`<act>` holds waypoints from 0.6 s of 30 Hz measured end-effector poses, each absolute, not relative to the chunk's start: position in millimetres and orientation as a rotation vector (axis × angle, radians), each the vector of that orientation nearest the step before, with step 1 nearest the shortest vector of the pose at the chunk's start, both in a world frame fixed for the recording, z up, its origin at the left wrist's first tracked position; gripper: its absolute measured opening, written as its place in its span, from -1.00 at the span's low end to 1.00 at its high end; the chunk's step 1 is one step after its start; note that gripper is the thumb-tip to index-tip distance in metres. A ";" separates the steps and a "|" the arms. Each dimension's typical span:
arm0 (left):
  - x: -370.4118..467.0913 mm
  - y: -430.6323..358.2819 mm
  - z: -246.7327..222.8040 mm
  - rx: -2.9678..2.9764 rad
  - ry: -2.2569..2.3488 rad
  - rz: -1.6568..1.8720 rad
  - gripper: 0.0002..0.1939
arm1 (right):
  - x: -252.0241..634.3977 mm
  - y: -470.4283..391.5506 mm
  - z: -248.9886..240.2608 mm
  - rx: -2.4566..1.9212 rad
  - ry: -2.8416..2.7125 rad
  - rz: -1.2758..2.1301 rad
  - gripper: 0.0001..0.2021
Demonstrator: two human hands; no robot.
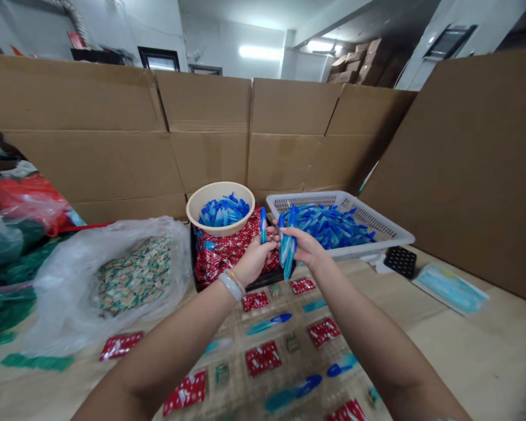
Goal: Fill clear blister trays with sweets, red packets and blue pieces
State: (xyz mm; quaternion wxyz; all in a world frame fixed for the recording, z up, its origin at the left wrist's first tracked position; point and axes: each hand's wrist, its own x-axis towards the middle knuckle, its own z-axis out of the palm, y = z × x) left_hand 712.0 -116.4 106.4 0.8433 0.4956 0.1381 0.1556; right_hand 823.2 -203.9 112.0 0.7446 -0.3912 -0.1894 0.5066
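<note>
many blue pieces (224,213) in basin (221,231), basket (379,247); several in right grip (307,245), one in left (254,261)

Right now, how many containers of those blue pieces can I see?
2: the cream bowl, by the heaped red packets, and the white basket to its right. Any behind the cardboard would be hidden.

A cardboard wall (208,164) stands in front of me, and a brown panel (469,175) rises on my right. On the table (486,356) to my right, I see a black dotted object (400,262) beside a pale blue packet (451,287). A red plastic bag (30,202) sits at my left. Beyond the wall I see a bright light (260,52), a silvery hose (79,24) and stacked boxes (363,63).
</note>
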 end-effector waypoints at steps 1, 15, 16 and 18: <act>712.8 -120.7 102.8 1.017 0.286 0.341 -0.85 | 821.0 -202.3 109.6 -0.846 -0.396 1.102 -0.79; 688.0 -121.9 69.9 1.398 0.422 0.648 -0.70 | 757.0 -170.5 87.9 -0.781 -0.089 0.663 -0.87; 683.6 -121.8 66.8 1.384 0.400 0.635 -0.68 | 750.8 -170.0 85.7 -0.765 -0.078 0.665 -0.88; 673.3 -122.1 62.7 1.357 0.383 0.614 -0.68 | 736.5 -168.6 81.9 -0.761 -0.069 0.667 -0.90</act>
